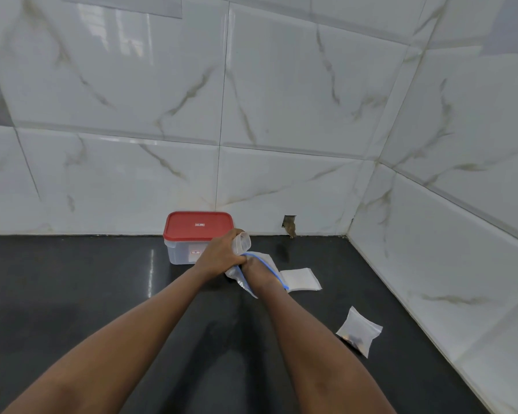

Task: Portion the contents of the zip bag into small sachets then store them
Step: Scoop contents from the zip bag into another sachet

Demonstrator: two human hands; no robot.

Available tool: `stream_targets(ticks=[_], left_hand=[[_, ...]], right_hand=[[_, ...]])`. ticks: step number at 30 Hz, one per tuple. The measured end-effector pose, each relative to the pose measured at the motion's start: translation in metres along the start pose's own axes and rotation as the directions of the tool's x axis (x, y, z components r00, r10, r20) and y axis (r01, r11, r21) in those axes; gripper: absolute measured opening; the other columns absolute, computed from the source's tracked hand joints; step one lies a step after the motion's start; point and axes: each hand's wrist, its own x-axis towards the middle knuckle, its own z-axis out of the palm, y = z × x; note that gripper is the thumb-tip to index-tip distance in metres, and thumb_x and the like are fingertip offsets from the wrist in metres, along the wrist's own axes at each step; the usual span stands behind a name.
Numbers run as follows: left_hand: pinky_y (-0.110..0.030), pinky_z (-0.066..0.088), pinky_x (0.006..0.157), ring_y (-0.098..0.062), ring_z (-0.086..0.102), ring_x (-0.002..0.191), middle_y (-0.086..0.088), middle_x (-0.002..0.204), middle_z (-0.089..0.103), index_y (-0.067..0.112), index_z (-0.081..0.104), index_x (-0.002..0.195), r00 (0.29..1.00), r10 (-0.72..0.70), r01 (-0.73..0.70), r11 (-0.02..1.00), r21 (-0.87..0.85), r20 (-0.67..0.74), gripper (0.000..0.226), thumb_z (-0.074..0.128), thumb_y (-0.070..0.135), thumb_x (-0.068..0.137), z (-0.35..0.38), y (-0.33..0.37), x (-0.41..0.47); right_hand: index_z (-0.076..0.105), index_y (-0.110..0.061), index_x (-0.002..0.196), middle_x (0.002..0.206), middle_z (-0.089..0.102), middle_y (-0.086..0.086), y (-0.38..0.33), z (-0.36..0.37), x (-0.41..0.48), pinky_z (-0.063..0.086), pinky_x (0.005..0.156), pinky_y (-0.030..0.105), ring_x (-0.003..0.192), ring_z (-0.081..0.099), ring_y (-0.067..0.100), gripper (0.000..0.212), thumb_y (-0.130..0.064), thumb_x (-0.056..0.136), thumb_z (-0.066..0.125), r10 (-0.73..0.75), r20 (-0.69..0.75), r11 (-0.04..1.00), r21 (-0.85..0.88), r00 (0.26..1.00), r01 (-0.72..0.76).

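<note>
Here we are at the red-lidded container (189, 252), standing on the dark desk (72, 279) hard against the tiled wall (281, 115), and all the action sits right in front of it. The left hand (222, 255) is curled round a small clear cup (242, 242) just off the container's right front corner, its open mouth turned toward the right, so that grip is closed on the cup and looks to be pinning the zip bag (240, 277) beneath it too, likely to keep the bag's mouth from sliding. The right hand (259, 271) is touching the left, wrist-deep at the blue zip line, apparently reaching inside for the contents; its fingers are hidden by plastic, so I cannot tell how that grip stands. Right of the container, just beyond the bag, lies a flat stack of empty sachets (301, 279), handy for the next fill. Further right and nearer the person, a filled sachet (360, 331) with dark bits in it lies well apart, so I judge portioning is under way with storing not yet begun, as the lid is on. Room is tight behind and to the right, where the walls meet in a corner; left of the container the desk runs wide.
</note>
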Motion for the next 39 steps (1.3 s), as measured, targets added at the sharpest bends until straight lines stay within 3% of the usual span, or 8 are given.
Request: stream_targets(ticks=[5, 7, 10, 12, 17, 28, 36, 39], left_hand=[[-0.024, 0.037, 0.081, -0.025, 0.054, 0.106, -0.004, 0.119, 0.06, 0.015, 0.048, 0.128, 1.0, 0.018, -0.018, 0.999, -0.027, -0.004, 0.059, 0.07, 0.021, 0.073, 0.001, 0.001, 0.005], [-0.023, 0.036, 0.081, -0.023, 0.054, 0.104, -0.005, 0.119, 0.06, 0.015, 0.048, 0.128, 1.0, 0.013, -0.013, 1.0, -0.028, -0.008, 0.059, 0.071, 0.019, 0.073, 0.001, -0.001, 0.007], [-0.022, 0.036, 0.079, -0.02, 0.053, 0.1, -0.006, 0.118, 0.061, 0.015, 0.049, 0.128, 1.0, 0.005, -0.005, 0.999, -0.032, -0.014, 0.058, 0.071, 0.015, 0.074, 0.001, -0.004, 0.008], [-0.023, 0.038, 0.08, -0.021, 0.054, 0.101, -0.006, 0.118, 0.061, 0.015, 0.049, 0.128, 1.0, 0.009, -0.009, 1.0, -0.028, -0.018, 0.059, 0.071, 0.015, 0.074, 0.001, -0.006, 0.009], [-0.031, 0.044, 0.085, -0.026, 0.055, 0.104, -0.005, 0.116, 0.06, 0.016, 0.049, 0.127, 1.0, 0.003, -0.003, 0.999, -0.05, -0.01, 0.061, 0.07, 0.018, 0.07, 0.003, 0.0, 0.015], [-0.027, 0.04, 0.08, -0.027, 0.055, 0.104, -0.01, 0.117, 0.06, 0.015, 0.048, 0.129, 0.998, 0.023, -0.021, 0.999, -0.033, 0.059, 0.062, 0.071, 0.015, 0.071, 0.007, -0.001, 0.013], [-0.024, 0.037, 0.079, -0.026, 0.056, 0.105, -0.009, 0.121, 0.06, 0.013, 0.046, 0.131, 0.992, 0.075, -0.079, 0.996, 0.04, 0.099, 0.066, 0.073, 0.016, 0.072, 0.012, -0.003, 0.006], [-0.024, 0.037, 0.078, -0.024, 0.056, 0.102, -0.008, 0.119, 0.06, 0.013, 0.046, 0.13, 0.992, 0.082, -0.084, 0.996, 0.022, 0.094, 0.065, 0.073, 0.015, 0.071, 0.011, -0.002, 0.006]], right_hand=[[0.054, -0.018, 0.08, 0.089, 0.057, 0.007, 0.0, -0.003, 0.01, 0.046, 0.087, 0.024, 0.097, 0.061, 0.019, 0.025, -0.027, 0.098, 0.04, -0.039, 0.057, 0.987, -0.152, 0.998, 0.047], [0.055, -0.007, 0.122, 0.116, 0.059, 0.007, 0.004, -0.005, 0.009, 0.043, 0.082, 0.017, 0.106, 0.054, 0.015, 0.033, -0.022, 0.101, 0.035, -0.015, 0.087, 0.997, -0.075, 0.996, 0.022], [0.046, -0.008, 0.137, 0.14, 0.049, 0.007, 0.009, -0.007, 0.007, 0.037, 0.062, 0.004, 0.126, 0.049, 0.02, 0.04, -0.024, 0.102, 0.035, 0.028, 0.101, 0.999, -0.018, 0.995, -0.027], [0.044, -0.007, 0.138, 0.142, 0.046, 0.007, 0.006, -0.01, 0.006, 0.036, 0.053, 0.004, 0.132, 0.044, 0.02, 0.041, -0.024, 0.102, 0.034, 0.083, 0.134, 0.991, 0.089, 0.988, -0.095], [0.053, -0.008, 0.125, 0.104, 0.054, 0.003, -0.002, -0.013, 0.015, 0.04, 0.087, 0.025, 0.099, 0.051, 0.013, 0.031, -0.018, 0.1, 0.037, 0.092, 0.103, 0.995, -0.043, 0.99, -0.088], [0.062, -0.011, 0.106, 0.114, 0.065, 0.009, 0.003, -0.012, 0.015, 0.046, 0.088, 0.031, 0.107, 0.061, 0.024, 0.022, -0.021, 0.096, 0.046, 0.159, 0.088, 0.941, -0.316, 0.983, -0.124], [0.052, -0.008, 0.129, 0.134, 0.053, 0.011, 0.005, -0.003, 0.006, 0.04, 0.098, 0.029, 0.124, 0.05, 0.025, 0.035, -0.023, 0.1, 0.038, 0.338, 0.022, 0.939, -0.066, 0.941, -0.336], [0.049, -0.007, 0.132, 0.134, 0.053, 0.008, 0.007, -0.004, 0.007, 0.044, 0.08, 0.015, 0.122, 0.051, 0.021, 0.035, -0.019, 0.101, 0.037, 0.45, 0.055, 0.863, 0.23, 0.891, -0.45]])
